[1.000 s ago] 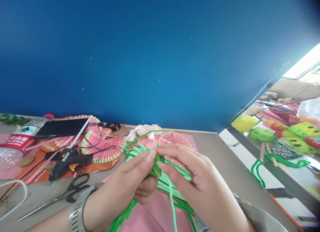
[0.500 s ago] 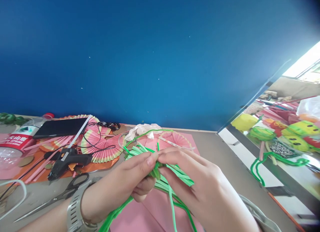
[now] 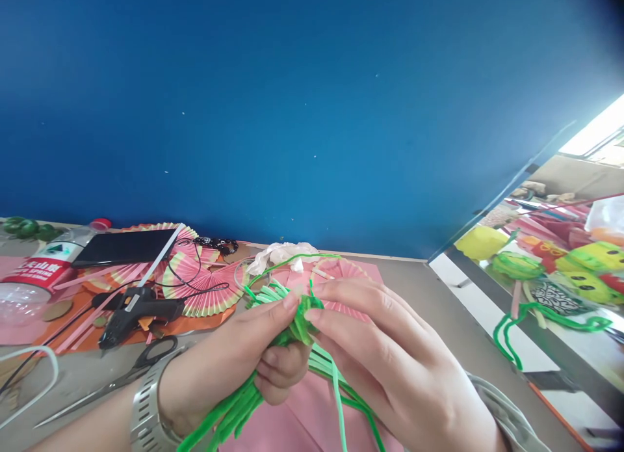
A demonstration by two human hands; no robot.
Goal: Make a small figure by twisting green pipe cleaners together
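Note:
My left hand [image 3: 277,348] is wrapped round a bundle of green pipe cleaners [image 3: 238,403]; their loose ends trail out below the fist. Above its thumb and curled fingers, the bundle's bunched, looped head [image 3: 305,315] sticks out. My right hand [image 3: 385,348] meets that head from the right, thumb and fingertips closed on it; the far fingertips are partly hidden. Beneath both hands, paler green pipe cleaners [image 3: 273,292] lie in a loose pile on pink paper [image 3: 287,416].
At left lie a black glue gun [image 3: 129,312], scissors [image 3: 121,377], a dark-screened phone [image 3: 124,247], a water bottle [image 3: 36,273] and pleated paper fans [image 3: 207,286]. A blue panel [image 3: 312,127] rises behind the table. Bright craft pieces [image 3: 589,270] sit at right.
The bundle's bunched head shows more between my hands, and its tails show more below my left fist. My right fingers have shifted and spread around the head. The view has moved slightly.

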